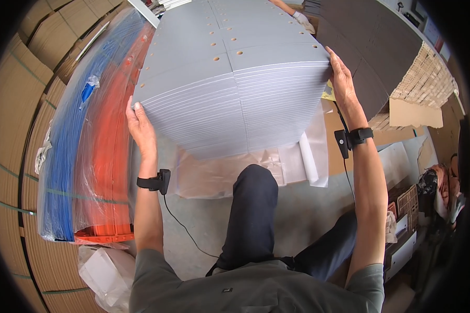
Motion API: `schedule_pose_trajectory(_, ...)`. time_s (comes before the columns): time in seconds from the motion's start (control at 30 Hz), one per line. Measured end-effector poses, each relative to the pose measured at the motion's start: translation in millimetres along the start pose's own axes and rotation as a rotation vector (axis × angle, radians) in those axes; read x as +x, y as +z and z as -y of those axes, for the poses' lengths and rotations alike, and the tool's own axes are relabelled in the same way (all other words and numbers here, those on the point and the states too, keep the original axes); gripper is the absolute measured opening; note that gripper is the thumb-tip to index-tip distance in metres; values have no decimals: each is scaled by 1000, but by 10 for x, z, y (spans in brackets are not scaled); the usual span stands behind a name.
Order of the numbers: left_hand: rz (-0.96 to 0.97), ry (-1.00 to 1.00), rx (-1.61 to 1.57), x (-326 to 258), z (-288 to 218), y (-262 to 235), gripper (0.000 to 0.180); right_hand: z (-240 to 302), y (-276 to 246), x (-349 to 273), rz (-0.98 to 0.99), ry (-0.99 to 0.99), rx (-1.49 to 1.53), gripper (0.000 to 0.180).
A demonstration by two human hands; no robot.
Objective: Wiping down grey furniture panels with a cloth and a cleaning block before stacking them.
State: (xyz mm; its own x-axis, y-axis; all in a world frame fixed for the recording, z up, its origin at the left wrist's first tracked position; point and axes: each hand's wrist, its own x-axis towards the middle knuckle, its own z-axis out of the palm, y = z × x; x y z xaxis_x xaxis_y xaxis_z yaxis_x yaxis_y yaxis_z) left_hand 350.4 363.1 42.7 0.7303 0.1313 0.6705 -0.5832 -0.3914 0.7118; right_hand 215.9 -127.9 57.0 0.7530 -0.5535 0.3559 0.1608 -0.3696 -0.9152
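A tall stack of grey panels [193,65] with drilled round holes stands before me, two rows side by side. My left hand [141,128] grips the near left corner of the upper panels, thumb at the front edge and fingers along the side. At the near right corner, my right hand [342,78] grips the upper panels' edge, its fingers against the side. Part of each hand's fingers is hidden behind the stack. Another person's gloved hand [303,22] is by the far right side of the stack.
Plastic-wrapped blue and orange sheets [110,135] stand at left beside stacked cardboard [5,115]. Dark panels [370,41] rise at right. Plastic film [219,175] and a white roll [308,159] lie below the stack. Crates [407,201] are lower right. Cables hang from both wrist straps.
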Motion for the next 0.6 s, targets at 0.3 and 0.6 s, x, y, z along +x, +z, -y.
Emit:
schedule_pose_trajectory(0.3,10,6,-36,40,103,-56,55,5,38,32,6,10,39,73)
schedule_pose_trajectory(0.6,101,-39,-234,-77,109,-34,65,-133,137,-278,-69,-65,146,85)
